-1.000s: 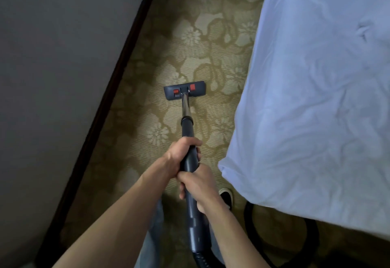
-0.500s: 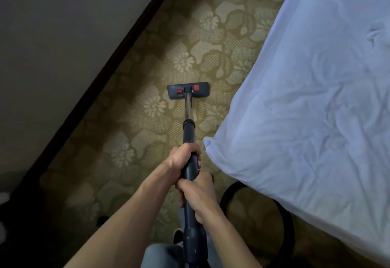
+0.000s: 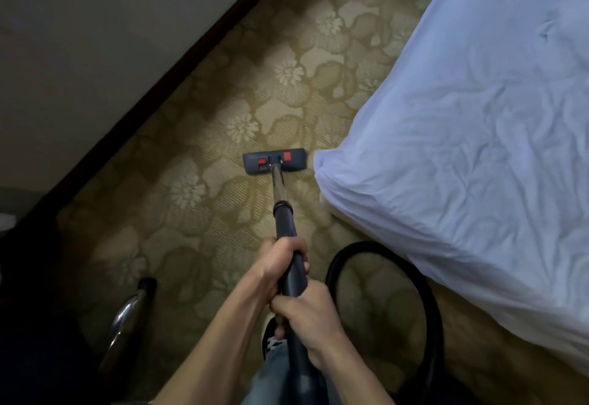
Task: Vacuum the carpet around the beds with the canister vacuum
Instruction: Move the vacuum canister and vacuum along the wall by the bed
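We see both hands stacked on the dark vacuum wand (image 3: pixel 288 245), forearms reaching in from the bottom edge. The left hand (image 3: pixel 280 264) sits higher, fingers wrapped fully round the tube, and the right hand (image 3: pixel 306 312) grips just below it, knuckles up and thumb tucked underneath. The wand slopes away from us to the floor head (image 3: pixel 274 165), which lies flat on the floral carpet (image 3: pixel 223 213) just beside the corner of the bed (image 3: pixel 462 149). Whether head and sheet touch we cannot tell. The wand's rear end runs behind the right wrist and off the bottom edge. The black hose (image 3: pixel 427 302) loops over the carpet right of the hands, the top of its arc slipping under the overhanging sheet. A shoe (image 3: pixel 271 334) and a jeans leg (image 3: pixel 271 369) show between the forearms. At lower left a chrome tube with a black tip (image 3: pixel 127 312) stands in shadow, and what it belongs to is unclear. A dark baseboard (image 3: pixel 178 76) and pale wall (image 3: pixel 95 38) close off the carpet strip on the left.
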`<state>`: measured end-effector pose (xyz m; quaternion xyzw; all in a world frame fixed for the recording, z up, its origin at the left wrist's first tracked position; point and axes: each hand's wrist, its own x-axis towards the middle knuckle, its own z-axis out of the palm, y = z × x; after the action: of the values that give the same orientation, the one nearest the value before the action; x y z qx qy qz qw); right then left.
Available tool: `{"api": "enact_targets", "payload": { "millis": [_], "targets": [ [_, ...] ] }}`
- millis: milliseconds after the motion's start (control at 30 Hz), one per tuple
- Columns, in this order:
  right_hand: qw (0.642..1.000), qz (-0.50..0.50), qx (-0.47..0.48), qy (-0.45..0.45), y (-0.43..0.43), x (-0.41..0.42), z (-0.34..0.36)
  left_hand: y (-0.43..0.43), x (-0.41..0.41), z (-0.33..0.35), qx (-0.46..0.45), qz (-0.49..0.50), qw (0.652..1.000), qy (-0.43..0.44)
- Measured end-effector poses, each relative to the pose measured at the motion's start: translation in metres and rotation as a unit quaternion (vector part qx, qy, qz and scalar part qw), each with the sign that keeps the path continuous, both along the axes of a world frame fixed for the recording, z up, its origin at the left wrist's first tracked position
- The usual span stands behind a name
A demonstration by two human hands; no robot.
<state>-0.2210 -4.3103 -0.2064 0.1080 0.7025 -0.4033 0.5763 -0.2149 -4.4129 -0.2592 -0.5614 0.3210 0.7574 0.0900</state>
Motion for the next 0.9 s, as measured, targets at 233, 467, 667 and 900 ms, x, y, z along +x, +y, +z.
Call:
{"api": "enact_targets", "payload": {
  "millis": [233,467,667,900],
  "targets": [
    [0.978,0.099,-0.121,-0.141,0.089,-0.004,-0.013,0.067,0.036,-0.017,-0.008,-0.013,1.000,-0.009],
    [0.987,0.160,-0.004,-0.005,0.154,-0.012,-0.033,0.145,0.057,-0.028,-0.030,-0.006,0.999,-0.031],
    [0.989,0.117,0.019,0.085,0.232,-0.003,-0.044,0.227,0.084,-0.042,0.028,-0.033,0.999,-0.032],
    [0.990,0.069,0.057,0.112,0.336,0.011,-0.043,0.333,0.097,-0.019,-0.106,-0.008,0.990,-0.092]
  ]
}}
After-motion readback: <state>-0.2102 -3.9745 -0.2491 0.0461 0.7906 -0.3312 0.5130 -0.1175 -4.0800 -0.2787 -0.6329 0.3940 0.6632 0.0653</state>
